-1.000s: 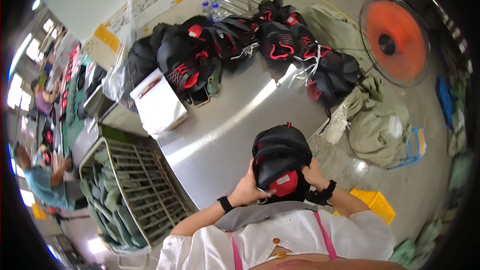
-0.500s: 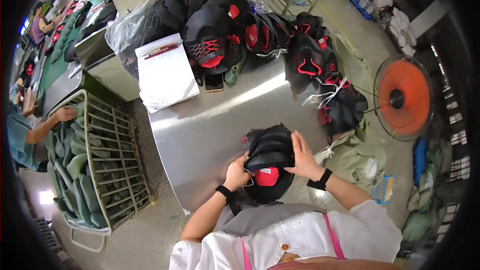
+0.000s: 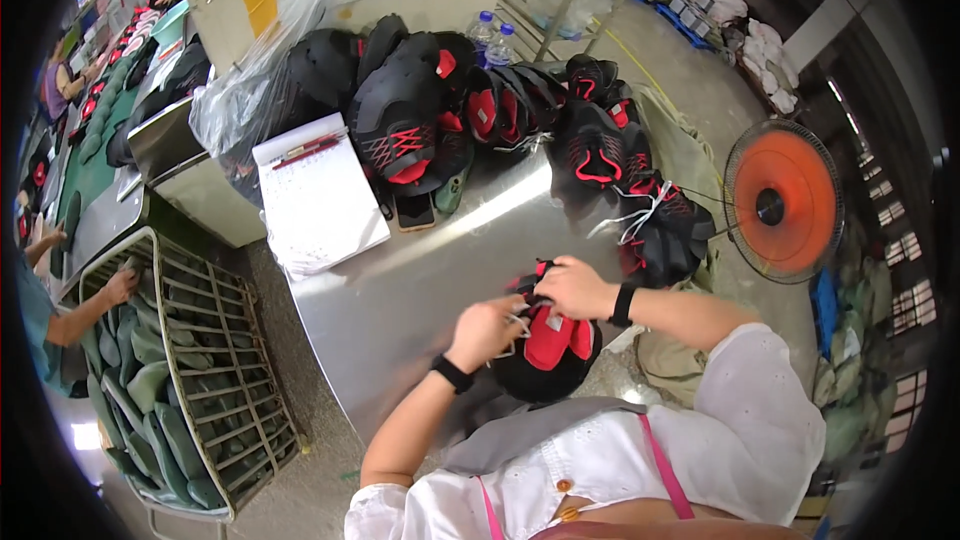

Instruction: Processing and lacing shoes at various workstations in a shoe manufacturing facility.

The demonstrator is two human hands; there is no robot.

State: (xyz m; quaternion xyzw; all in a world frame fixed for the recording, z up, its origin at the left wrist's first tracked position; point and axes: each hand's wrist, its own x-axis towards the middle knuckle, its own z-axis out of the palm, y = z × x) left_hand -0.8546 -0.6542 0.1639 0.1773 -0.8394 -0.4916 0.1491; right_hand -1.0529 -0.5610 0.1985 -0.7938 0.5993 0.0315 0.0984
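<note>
A black and red shoe upper (image 3: 548,358) lies at the table's near edge in front of me, its red lining with a small white label facing up. My left hand (image 3: 484,330) is at its left side, fingers pinched on a white shoelace (image 3: 520,322). Over the far end of the upper, my right hand (image 3: 574,288) is closed with fingers bent down onto it; its fingertips are partly hidden. Both wrists wear black bands.
Black and red shoe uppers (image 3: 398,125) crowd the metal table's (image 3: 440,265) far side, beside a notepad (image 3: 318,195), a phone (image 3: 415,212) and water bottles (image 3: 498,45). A cart of green shoe lasts (image 3: 150,380) stands left, with a co-worker's hand (image 3: 122,285) over it. An orange fan (image 3: 785,202) stands right.
My right hand has moved from the upper's right side to its far end, and my left hand has shifted slightly. More red lining shows now. The co-worker's hand has moved down at the cart.
</note>
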